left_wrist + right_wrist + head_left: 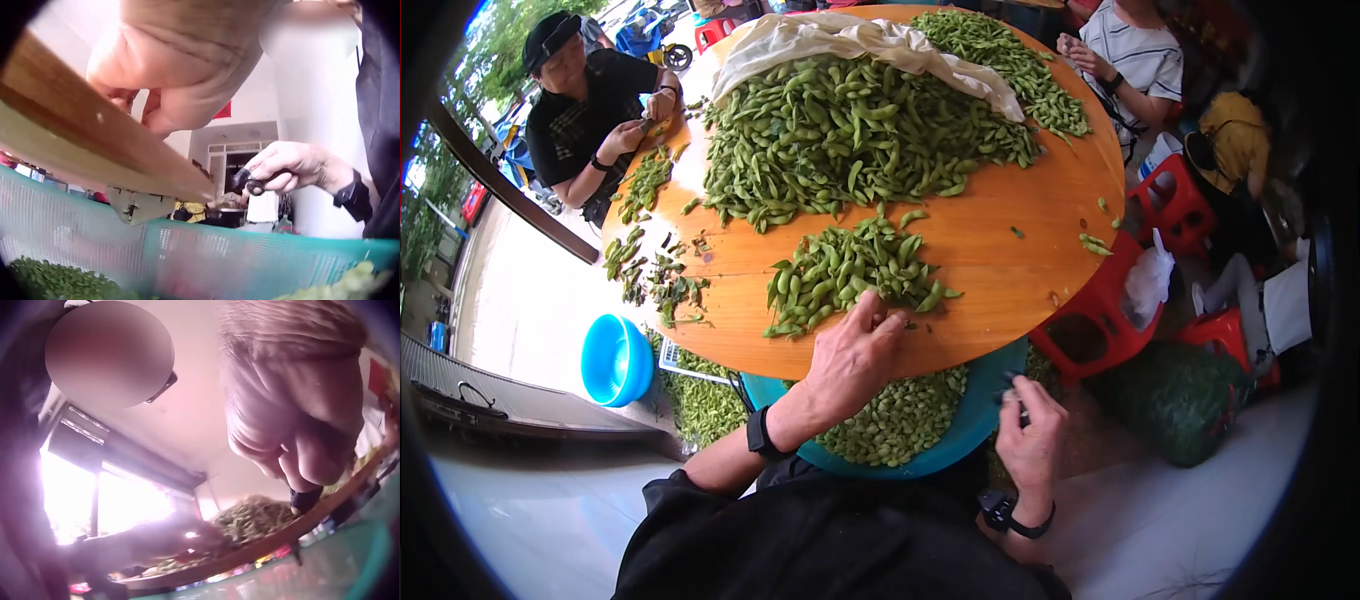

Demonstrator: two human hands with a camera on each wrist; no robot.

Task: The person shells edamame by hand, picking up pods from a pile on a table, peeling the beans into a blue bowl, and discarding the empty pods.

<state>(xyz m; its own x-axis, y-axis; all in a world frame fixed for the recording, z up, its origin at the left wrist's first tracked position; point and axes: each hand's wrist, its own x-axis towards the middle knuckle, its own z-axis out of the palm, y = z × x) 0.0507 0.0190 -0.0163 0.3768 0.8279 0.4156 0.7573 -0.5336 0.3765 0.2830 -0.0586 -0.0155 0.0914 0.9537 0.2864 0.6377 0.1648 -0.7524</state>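
Note:
A small pile of green soybean pods (840, 270) lies near the front edge of the round wooden table (1000, 240). My left hand (855, 345) reaches over that edge, its fingertips bent down at the pile's near side; what they touch is hidden behind the hand. Off the table edge, to the right, my right hand (1032, 435) grips a small black tool (253, 186) with a ring-like end; I cannot tell its exact kind. Beneath the table edge, between the two hands, stands a teal basket (990, 400) holding small green beans (900, 415).
A large heap of pods (830, 130) under a white cloth (850, 40) fills the table's far side. Leafy scraps (675, 285) lie at left. A person in black (590, 110) sits far left. A blue basin (615, 360) and red stools (1090, 320) stand beside the table.

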